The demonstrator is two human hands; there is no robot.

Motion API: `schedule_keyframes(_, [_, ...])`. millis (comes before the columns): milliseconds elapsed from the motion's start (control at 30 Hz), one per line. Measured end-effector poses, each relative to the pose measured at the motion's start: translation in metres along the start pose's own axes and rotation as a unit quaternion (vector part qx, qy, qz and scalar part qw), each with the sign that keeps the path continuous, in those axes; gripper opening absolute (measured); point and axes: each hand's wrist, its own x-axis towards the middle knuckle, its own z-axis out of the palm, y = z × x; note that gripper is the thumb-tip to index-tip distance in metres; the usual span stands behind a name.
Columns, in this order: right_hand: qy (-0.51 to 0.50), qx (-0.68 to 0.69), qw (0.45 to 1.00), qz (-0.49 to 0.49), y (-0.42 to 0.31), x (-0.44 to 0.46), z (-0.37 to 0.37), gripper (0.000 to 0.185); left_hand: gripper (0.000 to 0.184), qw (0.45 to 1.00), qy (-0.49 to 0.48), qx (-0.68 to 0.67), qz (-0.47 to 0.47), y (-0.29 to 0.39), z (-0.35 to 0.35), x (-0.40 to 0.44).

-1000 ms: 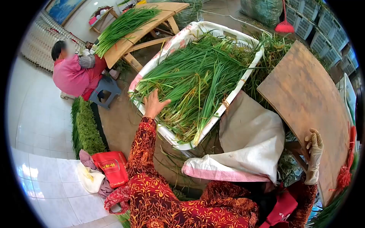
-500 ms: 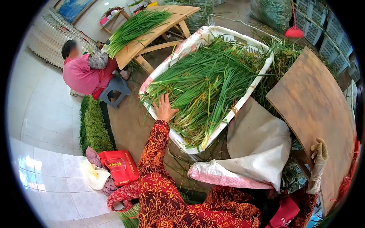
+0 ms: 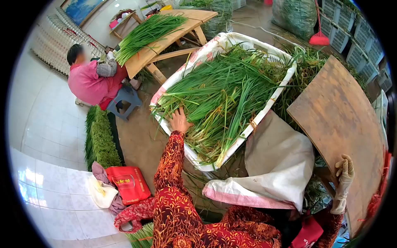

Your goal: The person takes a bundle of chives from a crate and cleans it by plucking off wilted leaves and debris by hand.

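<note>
Long green stalks (image 3: pixel 223 91) with some yellowed leaves fill a white plastic crate (image 3: pixel 269 103). Bare, my left hand (image 3: pixel 180 121) touches the stalks at the crate's near left side, its fingers spread and their tips partly among the leaves. My right hand (image 3: pixel 345 171), in a pale glove, is at the near edge of a brown wooden board (image 3: pixel 339 111). Its fingers are bent, and nothing shows between them. Between the crate and the board lies a grey and white sack (image 3: pixel 281 161) with a pink edge.
A person in pink (image 3: pixel 93 80) sits on a blue stool (image 3: pixel 125 101) at a wooden table (image 3: pixel 144 58) bearing green stalks. A red bag (image 3: pixel 129 184) lies at the lower left. Grey crates (image 3: pixel 355 53) and a red broom (image 3: pixel 319 39) stand at the upper right.
The view has shifted, so the scene sits farther right than one second ago. My left hand's fingertips have gone in among the leaves. My right hand stays by the board.
</note>
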Motion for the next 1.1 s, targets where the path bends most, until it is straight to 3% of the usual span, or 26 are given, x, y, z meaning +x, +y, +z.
schedule_keyframes(267, [-0.004, -0.013, 1.000, -0.009, 0.004, 0.004, -0.003, 0.024, 0.103, 0.994, -0.099, 0.042, -0.011, -0.006, -0.008, 0.020])
schedule_keyframes(367, [-0.001, -0.020, 1.000, -0.010, 0.000, 0.003, 0.001, 0.024, 0.098, 0.993, -0.095, 0.064, 0.009, -0.003, -0.011, 0.017])
schedule_keyframes(533, [-0.005, -0.009, 1.000, -0.004, 0.000, 0.005, 0.000, 0.023, 0.085, 0.991, -0.121, -0.061, -0.022, -0.008, -0.003, 0.020])
schedule_keyframes(700, [-0.002, -0.011, 1.000, -0.001, -0.005, 0.002, 0.005, 0.024, 0.074, 0.986, -0.159, -0.051, 0.004, 0.029, -0.049, 0.001])
schedule_keyframes(833, [-0.009, -0.010, 1.000, -0.004, -0.006, 0.002, 0.007, 0.024, 0.069, 0.984, -0.145, -0.105, -0.021, 0.031, -0.035, -0.015])
schedule_keyframes(1000, [-0.003, -0.037, 0.999, 0.001, -0.012, -0.002, 0.009, 0.024, 0.073, 0.995, -0.090, -0.021, -0.031, 0.031, -0.029, -0.015])
schedule_keyframes(1100, [-0.011, -0.015, 1.000, 0.005, -0.008, 0.000, 0.006, 0.024, 0.074, 0.974, -0.204, -0.065, -0.069, 0.026, -0.031, 0.001])
